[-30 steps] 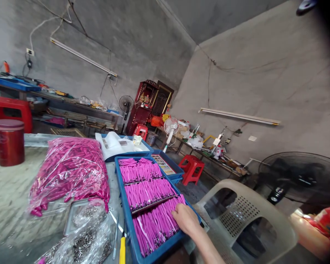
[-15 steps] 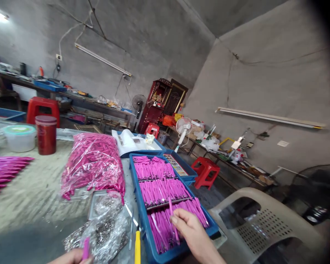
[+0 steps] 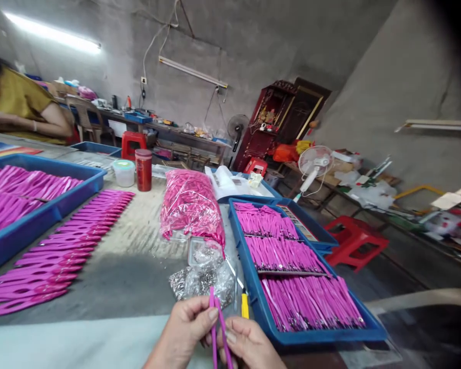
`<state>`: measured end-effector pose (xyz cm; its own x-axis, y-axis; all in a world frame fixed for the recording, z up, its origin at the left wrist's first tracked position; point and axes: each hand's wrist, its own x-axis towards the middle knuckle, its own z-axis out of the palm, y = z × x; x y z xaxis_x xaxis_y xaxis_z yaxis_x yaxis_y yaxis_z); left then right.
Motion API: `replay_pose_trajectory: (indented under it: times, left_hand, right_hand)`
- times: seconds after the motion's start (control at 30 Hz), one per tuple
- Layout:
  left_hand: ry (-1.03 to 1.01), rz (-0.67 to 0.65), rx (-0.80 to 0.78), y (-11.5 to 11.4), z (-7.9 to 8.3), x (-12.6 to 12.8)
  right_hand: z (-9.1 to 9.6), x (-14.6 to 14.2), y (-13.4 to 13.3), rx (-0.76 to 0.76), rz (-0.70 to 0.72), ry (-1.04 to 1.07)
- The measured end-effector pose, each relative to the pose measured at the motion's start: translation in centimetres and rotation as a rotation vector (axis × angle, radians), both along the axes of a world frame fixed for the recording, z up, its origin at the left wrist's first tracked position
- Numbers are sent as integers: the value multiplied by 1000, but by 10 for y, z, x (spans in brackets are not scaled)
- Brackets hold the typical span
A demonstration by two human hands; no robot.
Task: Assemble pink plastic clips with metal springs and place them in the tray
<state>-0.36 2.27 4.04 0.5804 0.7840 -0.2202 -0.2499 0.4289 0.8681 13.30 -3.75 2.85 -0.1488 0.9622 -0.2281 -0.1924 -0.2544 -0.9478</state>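
My left hand (image 3: 188, 328) is closed on a thin magenta strip (image 3: 212, 312), which stands upright between thumb and fingers. Right beside it, my right hand (image 3: 249, 341) pinches a second magenta strip (image 3: 222, 328), tilted against the first. The lower ends of both are partly hidden by my fingers. Just beyond my hands lies a clear plastic bag (image 3: 218, 279) with small shiny metal pieces in it. A yellow-handled tool (image 3: 245, 303) rests close to my right hand. To the right, a blue tray (image 3: 292, 336) holds rows of similar magenta strips.
A clear bag of magenta pieces (image 3: 192, 205) sits mid-table. Many magenta parts (image 3: 61, 251) lie fanned beside another blue tray (image 3: 57, 212) on the left. A red jar (image 3: 143, 171) and a lidded tub (image 3: 123, 174) stand behind. Another person (image 3: 26, 107) sits at far left.
My right hand has come away from the right tray with a magenta strip and met my left hand in front of me. The view has swung left, bringing in the left tray and another person.
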Motion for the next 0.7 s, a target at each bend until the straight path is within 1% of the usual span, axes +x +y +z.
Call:
replay_pose_trajectory:
  times: [0.13,0.37,0.5,0.7]
  left_hand:
    - [18,32,-6,2,-5,0]
    - [51,74,-16,5,5,-2]
    - [60,91,-8,5,6,-1]
    - [63,83,-18,5,3,-1]
  right_hand:
    - [-7,-7,-1,-3,-103,33]
    - [-2,-14,0,9,-211,15]
    - [0,-17,1,11,-238,-1]
    - [3,-18,2,27,-230,-57]
